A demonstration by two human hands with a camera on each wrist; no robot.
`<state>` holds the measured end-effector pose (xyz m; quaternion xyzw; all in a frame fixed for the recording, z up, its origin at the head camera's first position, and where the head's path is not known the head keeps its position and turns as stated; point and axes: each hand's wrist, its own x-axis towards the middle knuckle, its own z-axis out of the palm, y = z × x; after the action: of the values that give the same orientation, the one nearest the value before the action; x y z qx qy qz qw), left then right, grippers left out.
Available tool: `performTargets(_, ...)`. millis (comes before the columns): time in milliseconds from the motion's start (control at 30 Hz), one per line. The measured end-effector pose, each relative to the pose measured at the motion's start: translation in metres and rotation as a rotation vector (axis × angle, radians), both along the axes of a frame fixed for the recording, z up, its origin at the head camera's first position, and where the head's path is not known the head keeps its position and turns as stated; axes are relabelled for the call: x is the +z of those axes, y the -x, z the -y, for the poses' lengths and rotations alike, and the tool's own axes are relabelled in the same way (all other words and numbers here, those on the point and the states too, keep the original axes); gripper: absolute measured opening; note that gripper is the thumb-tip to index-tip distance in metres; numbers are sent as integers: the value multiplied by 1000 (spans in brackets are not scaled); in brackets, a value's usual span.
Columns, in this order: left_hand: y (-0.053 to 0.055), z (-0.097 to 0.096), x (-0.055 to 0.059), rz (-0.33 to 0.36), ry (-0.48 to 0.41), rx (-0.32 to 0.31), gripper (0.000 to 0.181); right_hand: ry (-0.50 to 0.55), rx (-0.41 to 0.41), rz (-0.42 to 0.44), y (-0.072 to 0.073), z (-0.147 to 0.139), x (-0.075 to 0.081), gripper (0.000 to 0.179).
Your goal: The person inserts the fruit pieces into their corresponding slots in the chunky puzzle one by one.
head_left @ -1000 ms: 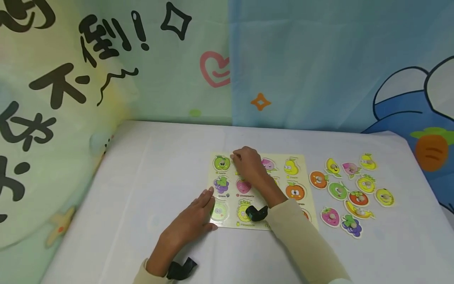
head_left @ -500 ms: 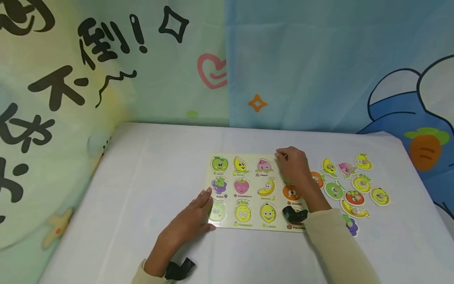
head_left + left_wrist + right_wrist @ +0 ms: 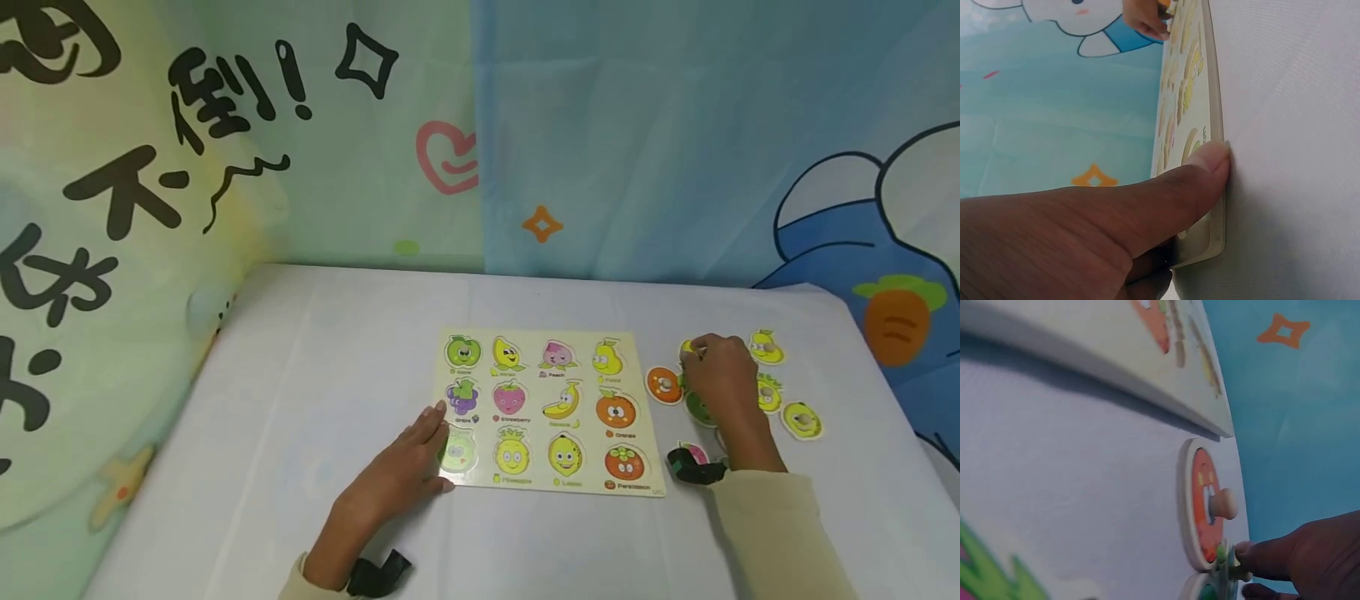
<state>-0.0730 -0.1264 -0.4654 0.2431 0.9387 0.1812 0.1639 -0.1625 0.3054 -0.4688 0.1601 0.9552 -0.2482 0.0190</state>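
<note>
The fruit puzzle board [image 3: 538, 450] lies flat between your two hands, with three rows of four fruit recesses facing up. Your left hand [image 3: 397, 462] rests on its near left corner, fingers extended, thumb set apart and pressing on the near edge; it partly covers the corner recess. Well to its right, beyond the board, your right hand [image 3: 726, 379] has thumb and finger closed in a narrow pinch on a yellow fruit piece [image 3: 686, 347], most of which your fingers hide. Around that hand lie loose pieces: the pear piece [image 3: 765, 347] just right of your knuckles, the round yellow-green piece [image 3: 802, 421] farther right and closer to you, the orange piece [image 3: 662, 386] left of your fingertips, a pineapple piece [image 3: 768, 393] partly hidden at your hand's right side, a green piece [image 3: 697, 408] partly under your fingers, and a pink piece [image 3: 695, 452] mostly hidden by your wrist. The orange piece's wooden knob [image 3: 1225, 504] stands free, near your right thumb.
</note>
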Motion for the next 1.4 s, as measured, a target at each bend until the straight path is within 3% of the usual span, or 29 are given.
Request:
performTargets(267,-1,5,1,-3,-29,-12,83,22,-11,6,0,3,-5,28)
performTargets(400,-1,4,1,-8,-37,-16,82,59,-9,-69,-1,8,-2,28)
performTargets(500,0,3,2,-14,-40,-21,82,117,-19,-130,-2,14,1,30)
performTargets(633,1,1,1,-8,-35,-22,82,268,-22,-126,-1,28,6,38)
performTargets(800,0,2,2,-4,-35,-13,82,461,70,-88,3,52,5,49)
performTargets(1000,-1,3,1,-10,-29,-14,82,558,205,-72,7,90,-2,36)
performTargets(1167,-1,3,1,-6,-26,-9,81,579,319,-96,11,124,-5,24)
performTargets(1400,-1,1,4,-3,-31,-14,80,563,373,-110,18,157,1,17)
